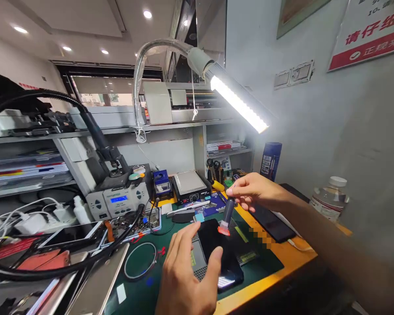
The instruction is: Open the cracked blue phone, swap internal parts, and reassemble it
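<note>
A black smartphone (213, 238) lies on a dark green mat (265, 258), partly over a grey perforated plate (201, 262). My left hand (190, 273) is at the phone's near left side, with fingers and thumb spread apart; whether it touches the phone I cannot tell. Between its thumb and fingers, my right hand (249, 192) grips the top of a dark-handled tool (229, 211) with a clear collar and a flared red-orange end. That end points down over the phone's upper right edge; contact is not clear.
A lit lamp (239, 103) hangs above the bench. A grey rework station (118, 199) stands at the back left, its black hose (124, 236) crossing the left side. Another phone (272, 223) lies at the right, near a clear bottle (330, 201). A wire ring (140, 260) lies on the mat.
</note>
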A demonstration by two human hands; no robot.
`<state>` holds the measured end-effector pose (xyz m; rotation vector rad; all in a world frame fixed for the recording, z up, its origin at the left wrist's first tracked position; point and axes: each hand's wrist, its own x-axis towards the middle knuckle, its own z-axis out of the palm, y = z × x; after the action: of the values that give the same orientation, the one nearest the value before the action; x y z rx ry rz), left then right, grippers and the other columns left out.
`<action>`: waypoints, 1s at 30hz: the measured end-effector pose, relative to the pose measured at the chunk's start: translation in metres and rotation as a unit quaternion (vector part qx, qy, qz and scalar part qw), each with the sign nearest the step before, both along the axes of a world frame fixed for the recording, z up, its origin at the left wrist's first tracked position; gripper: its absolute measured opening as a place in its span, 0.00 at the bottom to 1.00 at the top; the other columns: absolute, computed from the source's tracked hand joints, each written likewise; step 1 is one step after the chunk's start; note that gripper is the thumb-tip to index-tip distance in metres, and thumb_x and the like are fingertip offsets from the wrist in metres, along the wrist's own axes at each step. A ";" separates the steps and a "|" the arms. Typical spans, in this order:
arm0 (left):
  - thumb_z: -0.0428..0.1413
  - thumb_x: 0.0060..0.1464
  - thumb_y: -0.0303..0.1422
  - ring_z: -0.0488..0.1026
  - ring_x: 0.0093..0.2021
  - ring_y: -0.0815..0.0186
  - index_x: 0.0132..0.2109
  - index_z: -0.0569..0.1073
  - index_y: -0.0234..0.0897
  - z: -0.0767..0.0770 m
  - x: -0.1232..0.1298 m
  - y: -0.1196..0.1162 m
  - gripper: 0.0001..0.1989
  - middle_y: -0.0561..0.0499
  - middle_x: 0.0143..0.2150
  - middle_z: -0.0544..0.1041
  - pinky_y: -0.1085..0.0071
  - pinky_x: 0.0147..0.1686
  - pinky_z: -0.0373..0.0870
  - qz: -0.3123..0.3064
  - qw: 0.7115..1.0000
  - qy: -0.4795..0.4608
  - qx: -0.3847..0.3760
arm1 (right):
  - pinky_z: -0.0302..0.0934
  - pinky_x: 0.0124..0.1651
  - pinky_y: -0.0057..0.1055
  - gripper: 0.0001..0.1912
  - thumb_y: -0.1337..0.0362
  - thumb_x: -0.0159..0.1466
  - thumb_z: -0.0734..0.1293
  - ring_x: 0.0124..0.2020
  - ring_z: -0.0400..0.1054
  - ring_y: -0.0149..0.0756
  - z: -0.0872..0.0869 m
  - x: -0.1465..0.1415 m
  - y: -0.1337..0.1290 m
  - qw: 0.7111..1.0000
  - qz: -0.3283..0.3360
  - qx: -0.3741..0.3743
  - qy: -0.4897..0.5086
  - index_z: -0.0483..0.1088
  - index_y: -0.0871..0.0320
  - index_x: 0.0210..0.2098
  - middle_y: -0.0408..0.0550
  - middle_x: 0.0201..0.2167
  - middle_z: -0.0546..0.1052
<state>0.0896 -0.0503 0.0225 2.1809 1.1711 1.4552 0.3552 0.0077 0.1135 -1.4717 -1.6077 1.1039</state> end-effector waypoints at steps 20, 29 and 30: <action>0.57 0.64 0.28 0.77 0.31 0.69 0.53 0.75 0.37 -0.023 -0.028 -0.047 0.12 0.47 0.41 0.81 0.75 0.34 0.76 0.054 0.993 -0.068 0.085 | 0.53 0.22 0.23 0.23 0.45 0.61 0.74 0.19 0.59 0.26 -0.054 -0.135 -0.089 0.978 0.030 0.069 0.194 0.77 0.62 0.34 0.43 0.18 0.69; 0.62 0.59 0.45 0.71 0.17 0.71 0.45 0.81 0.39 -0.040 -0.033 -0.056 0.15 0.53 0.28 0.81 0.78 0.16 0.70 0.001 0.974 -0.172 -0.148 | 0.47 0.21 0.23 0.27 0.42 0.64 0.70 0.17 0.53 0.23 -0.076 -0.142 -0.097 0.976 0.007 0.089 0.197 0.69 0.61 0.24 0.40 0.15 0.64; 0.63 0.57 0.47 0.69 0.15 0.71 0.44 0.82 0.39 -0.039 -0.033 -0.058 0.17 0.54 0.25 0.79 0.78 0.14 0.68 -0.003 0.964 -0.192 -0.185 | 0.46 0.20 0.23 0.29 0.41 0.63 0.70 0.16 0.52 0.23 -0.077 -0.142 -0.097 0.976 0.005 0.081 0.200 0.69 0.61 0.24 0.40 0.14 0.63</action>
<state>0.0566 -0.1079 -0.0166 1.5689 1.1769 1.4348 0.2133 -0.0890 0.0362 -1.0551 -1.3840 1.1594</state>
